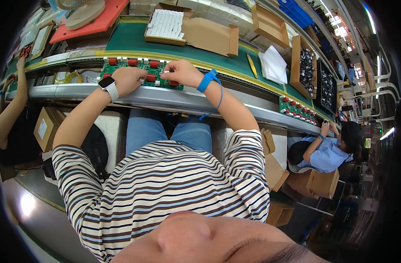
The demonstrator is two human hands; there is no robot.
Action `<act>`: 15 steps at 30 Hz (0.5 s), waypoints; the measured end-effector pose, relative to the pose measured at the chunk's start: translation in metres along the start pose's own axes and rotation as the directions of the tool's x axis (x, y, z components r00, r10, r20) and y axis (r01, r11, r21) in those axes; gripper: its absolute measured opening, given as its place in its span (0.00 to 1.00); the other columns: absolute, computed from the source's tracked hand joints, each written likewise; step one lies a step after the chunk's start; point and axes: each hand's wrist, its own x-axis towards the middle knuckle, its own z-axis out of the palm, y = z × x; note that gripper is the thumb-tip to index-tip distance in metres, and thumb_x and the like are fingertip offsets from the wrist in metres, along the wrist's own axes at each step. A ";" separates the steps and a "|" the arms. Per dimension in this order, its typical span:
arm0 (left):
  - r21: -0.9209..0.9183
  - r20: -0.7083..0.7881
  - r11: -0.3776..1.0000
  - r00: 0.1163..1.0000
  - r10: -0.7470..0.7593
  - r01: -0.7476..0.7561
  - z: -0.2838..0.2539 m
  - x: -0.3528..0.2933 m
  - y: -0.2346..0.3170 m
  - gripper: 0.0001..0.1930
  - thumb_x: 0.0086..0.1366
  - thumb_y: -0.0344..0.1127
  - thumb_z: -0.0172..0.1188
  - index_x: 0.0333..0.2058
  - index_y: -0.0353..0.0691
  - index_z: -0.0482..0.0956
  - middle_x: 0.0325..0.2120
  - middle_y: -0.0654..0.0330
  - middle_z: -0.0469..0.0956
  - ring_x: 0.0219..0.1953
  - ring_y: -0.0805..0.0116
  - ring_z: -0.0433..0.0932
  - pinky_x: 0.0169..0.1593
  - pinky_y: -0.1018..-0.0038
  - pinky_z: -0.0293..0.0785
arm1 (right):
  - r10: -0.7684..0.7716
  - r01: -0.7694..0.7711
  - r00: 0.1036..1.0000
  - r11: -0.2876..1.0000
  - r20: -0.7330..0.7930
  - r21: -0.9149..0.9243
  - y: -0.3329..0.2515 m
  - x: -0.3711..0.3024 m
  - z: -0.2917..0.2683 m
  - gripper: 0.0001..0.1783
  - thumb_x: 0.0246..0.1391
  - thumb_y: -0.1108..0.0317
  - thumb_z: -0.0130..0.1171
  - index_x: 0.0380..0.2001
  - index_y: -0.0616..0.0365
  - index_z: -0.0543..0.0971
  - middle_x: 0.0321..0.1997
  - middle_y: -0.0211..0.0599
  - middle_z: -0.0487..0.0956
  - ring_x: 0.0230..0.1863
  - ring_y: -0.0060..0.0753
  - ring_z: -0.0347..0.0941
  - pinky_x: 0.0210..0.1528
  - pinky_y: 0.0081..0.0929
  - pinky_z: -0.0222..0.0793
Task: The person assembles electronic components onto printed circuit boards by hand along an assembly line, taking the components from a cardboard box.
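A green circuit board with red block-shaped parts and white connectors along its edges lies across the metal rails in front of me. My left hand, with a pale watch strap at the wrist, rests over the board's near left part. Its fingers are closed by a small white piece at the board, and what they grip is too small to tell. Over the board's right part is my right hand, thumb and fingertips pinched together. Whatever sits in that pinch cannot be made out. A blue wrist strap with a cord circles my right wrist.
Behind the board, an open carton holds rows of white parts. A yellow-handled tool, white sheets and a box of black parts lie to the right. Another board is near a co-worker; another person's arm is at left.
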 end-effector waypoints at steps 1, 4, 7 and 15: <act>0.024 0.008 1.000 1.000 0.010 -0.010 -0.002 -0.002 0.001 0.08 0.51 0.33 0.53 0.32 0.44 0.75 0.27 0.56 0.77 0.33 0.56 0.75 0.35 0.63 0.70 | 0.001 -0.001 1.000 1.000 0.002 0.000 -0.002 -0.001 0.002 0.12 0.44 0.62 0.60 0.26 0.61 0.76 0.21 0.34 0.76 0.27 0.21 0.73 0.25 0.20 0.66; -0.069 -0.006 0.995 0.997 -0.075 0.075 -0.017 -0.008 0.009 0.11 0.50 0.31 0.54 0.35 0.42 0.74 0.29 0.56 0.77 0.34 0.57 0.75 0.36 0.64 0.70 | -0.084 0.061 0.992 0.971 -0.094 -0.231 -0.007 -0.007 0.008 0.14 0.41 0.60 0.61 0.26 0.61 0.77 0.20 0.39 0.76 0.27 0.28 0.74 0.28 0.25 0.67; -0.235 -0.093 0.972 0.995 -0.024 0.001 -0.017 -0.009 -0.002 0.13 0.49 0.29 0.56 0.36 0.39 0.74 0.31 0.53 0.76 0.34 0.57 0.75 0.37 0.65 0.70 | -0.187 0.131 0.980 0.872 -0.074 -0.471 -0.006 -0.006 0.011 0.13 0.41 0.60 0.58 0.28 0.57 0.78 0.24 0.41 0.77 0.30 0.37 0.74 0.32 0.31 0.68; -0.793 0.183 0.570 0.976 -0.115 0.216 -0.016 -0.006 -0.021 0.13 0.52 0.31 0.58 0.38 0.37 0.73 0.27 0.67 0.73 0.30 0.77 0.71 0.34 0.81 0.67 | -0.138 0.078 0.990 0.726 -0.033 -0.683 -0.011 -0.007 0.017 0.10 0.41 0.64 0.51 0.28 0.52 0.79 0.27 0.42 0.77 0.33 0.43 0.74 0.36 0.38 0.69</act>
